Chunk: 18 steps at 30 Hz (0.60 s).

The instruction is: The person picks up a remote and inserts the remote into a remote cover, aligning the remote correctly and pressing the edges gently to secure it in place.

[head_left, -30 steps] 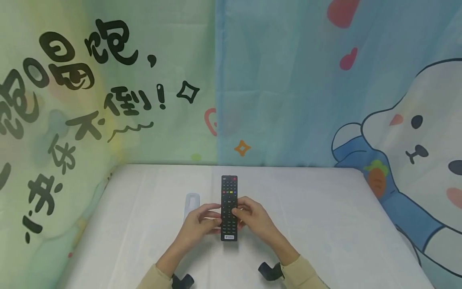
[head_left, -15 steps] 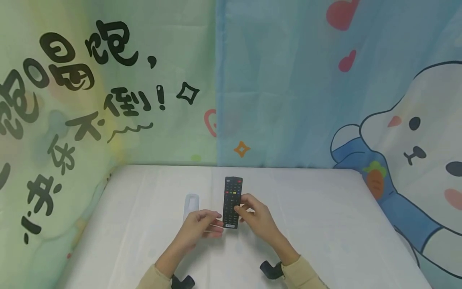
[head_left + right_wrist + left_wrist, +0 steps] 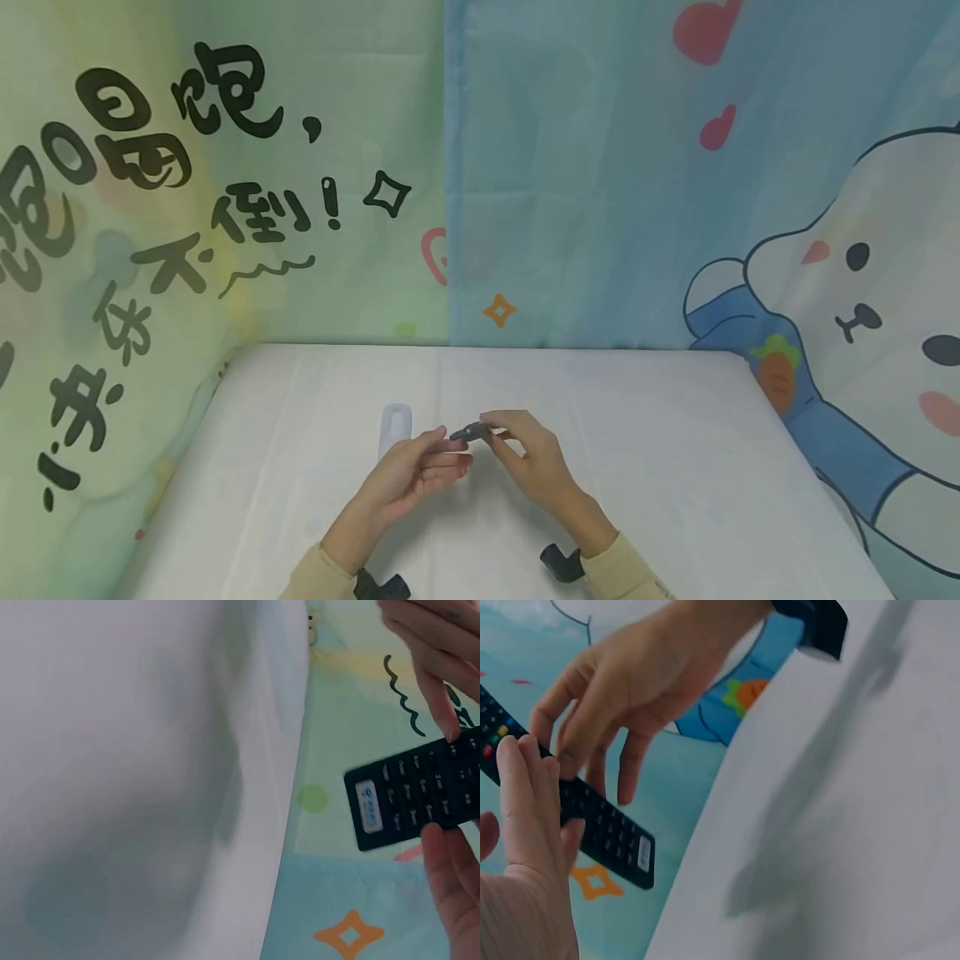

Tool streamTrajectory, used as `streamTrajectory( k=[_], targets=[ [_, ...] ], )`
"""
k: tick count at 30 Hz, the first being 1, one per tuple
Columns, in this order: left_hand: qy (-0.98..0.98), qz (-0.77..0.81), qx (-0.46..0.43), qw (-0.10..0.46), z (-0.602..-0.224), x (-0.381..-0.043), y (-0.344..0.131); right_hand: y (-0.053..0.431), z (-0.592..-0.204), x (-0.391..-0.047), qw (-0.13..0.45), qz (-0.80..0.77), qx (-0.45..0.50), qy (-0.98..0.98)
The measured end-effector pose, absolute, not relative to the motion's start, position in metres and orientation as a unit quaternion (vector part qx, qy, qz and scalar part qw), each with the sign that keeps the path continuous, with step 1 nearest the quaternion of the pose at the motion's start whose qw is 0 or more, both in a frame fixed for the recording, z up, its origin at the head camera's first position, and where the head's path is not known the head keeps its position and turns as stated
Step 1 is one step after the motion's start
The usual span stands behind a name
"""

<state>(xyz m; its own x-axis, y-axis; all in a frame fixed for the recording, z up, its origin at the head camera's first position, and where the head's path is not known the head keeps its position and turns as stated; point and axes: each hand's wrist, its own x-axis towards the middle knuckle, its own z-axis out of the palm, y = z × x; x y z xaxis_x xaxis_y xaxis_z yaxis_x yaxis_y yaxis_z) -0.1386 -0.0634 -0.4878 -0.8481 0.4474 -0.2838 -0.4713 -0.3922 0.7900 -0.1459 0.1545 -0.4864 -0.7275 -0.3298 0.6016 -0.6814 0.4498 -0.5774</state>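
A black remote control (image 3: 469, 432) is held up over the white table, seen nearly end-on in the head view. My right hand (image 3: 532, 458) pinches it between thumb and fingers from the right. My left hand (image 3: 408, 479) is at its left, the fingers fairly straight and right at the remote's edge. In the left wrist view, the remote's button side (image 3: 607, 825) shows, with a white label at one end, and the left fingers (image 3: 525, 795) overlap it. The right wrist view shows the labelled end of the remote (image 3: 412, 791), with a left fingertip at its upper edge.
A pale blue, long, rounded piece (image 3: 394, 423) lies on the white-covered table (image 3: 645, 450), just behind the left hand and partly hidden by it. Printed cloth curtains (image 3: 585, 183) stand along the table's back and sides. Dark camera mounts (image 3: 562, 563) sit at both wrists.
The remote has tipped from upright, buttons facing the head camera, to nearly end-on. It has stayed in the right hand. The left hand has loosened from its side and turned palm up somewhat.
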Motion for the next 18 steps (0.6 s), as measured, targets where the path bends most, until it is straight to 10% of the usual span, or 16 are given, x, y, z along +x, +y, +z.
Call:
streamTrajectory(
  k=[18],
  targets=[
    [0.484, 0.826, 0.020, 0.290, -0.4864, -0.1369, -0.0610, 0.1571, -0.4942, -0.1466, 0.260, 0.371, 0.349, -0.820]
  ],
)
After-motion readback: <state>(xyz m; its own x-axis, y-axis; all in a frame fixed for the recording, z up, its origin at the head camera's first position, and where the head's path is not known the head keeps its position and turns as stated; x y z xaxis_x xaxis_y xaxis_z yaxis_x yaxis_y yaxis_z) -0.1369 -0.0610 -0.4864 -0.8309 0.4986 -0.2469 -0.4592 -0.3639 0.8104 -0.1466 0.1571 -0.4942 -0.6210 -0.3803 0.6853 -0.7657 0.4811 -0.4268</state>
